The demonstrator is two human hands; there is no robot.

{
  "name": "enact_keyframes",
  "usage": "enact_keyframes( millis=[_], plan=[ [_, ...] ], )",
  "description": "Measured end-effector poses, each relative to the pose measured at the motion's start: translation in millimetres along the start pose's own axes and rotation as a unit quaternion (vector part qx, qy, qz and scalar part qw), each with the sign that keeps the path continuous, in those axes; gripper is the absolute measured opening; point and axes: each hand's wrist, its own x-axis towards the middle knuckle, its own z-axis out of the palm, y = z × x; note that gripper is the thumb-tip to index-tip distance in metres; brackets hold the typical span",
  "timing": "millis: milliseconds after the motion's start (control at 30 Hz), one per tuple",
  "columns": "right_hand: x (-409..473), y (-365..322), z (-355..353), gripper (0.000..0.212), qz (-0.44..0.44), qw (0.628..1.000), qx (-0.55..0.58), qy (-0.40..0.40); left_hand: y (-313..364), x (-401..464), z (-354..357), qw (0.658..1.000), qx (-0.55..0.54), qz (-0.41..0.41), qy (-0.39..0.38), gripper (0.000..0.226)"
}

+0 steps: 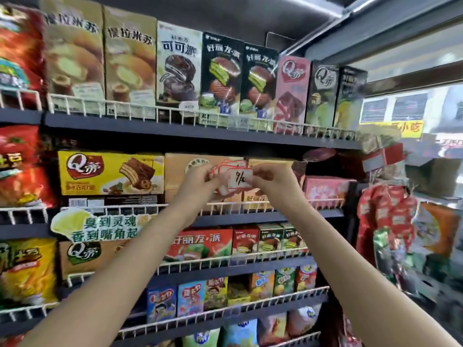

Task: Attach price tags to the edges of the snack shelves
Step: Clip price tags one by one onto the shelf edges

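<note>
Snack shelves (200, 136): dark tiers with white wire rails, stocked with boxed pies and bagged snacks. Left hand (200, 177): raised before second tier, fingers curled round a stack of red-edged price tags (226, 164). Right hand (269, 177): pinching right edge of the front price tag (240, 178), white, handwritten, held between both hands

Counts are referenced to the top shelf edge (200, 132).

- Upright boxes above the top shelf edge: eight, plus one red bag (17, 53) at the far left.
- Shelf edges below it: at least four, each with a white wire rail.
- Hands below it: two, left hand (200, 180) and right hand (269, 180).
- Handwritten price tag (240, 178) between the hands: one, fronting a fanned stack of uncountable tags (229, 164).
</note>
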Motion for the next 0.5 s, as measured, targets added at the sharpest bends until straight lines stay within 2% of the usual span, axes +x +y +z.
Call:
enact_keyframes(
  millis=[167, 300, 400, 500],
  plan=[
    [54, 17, 20, 0.009, -0.029, 0.998, 0.052, -0.011, -10, 51, -15, 0.997, 0.042, 0.026, 0.051, 0.014],
    [95, 33, 24, 0.008, -0.010, 0.996, 0.085, 0.018, -16, 93, -20, 0.979, 0.168, 0.073, 0.092, 0.007],
    [123, 45, 17, 0.018, -0.017, 0.996, 0.059, 0.066, -14, 116, -19, 0.950, 0.275, 0.110, 0.098, 0.025],
    [144, 55, 6, 0.014, -0.024, 0.991, 0.070, 0.109, -10, 135, -12, 0.950, 0.279, 0.112, 0.088, 0.033]
  ],
)
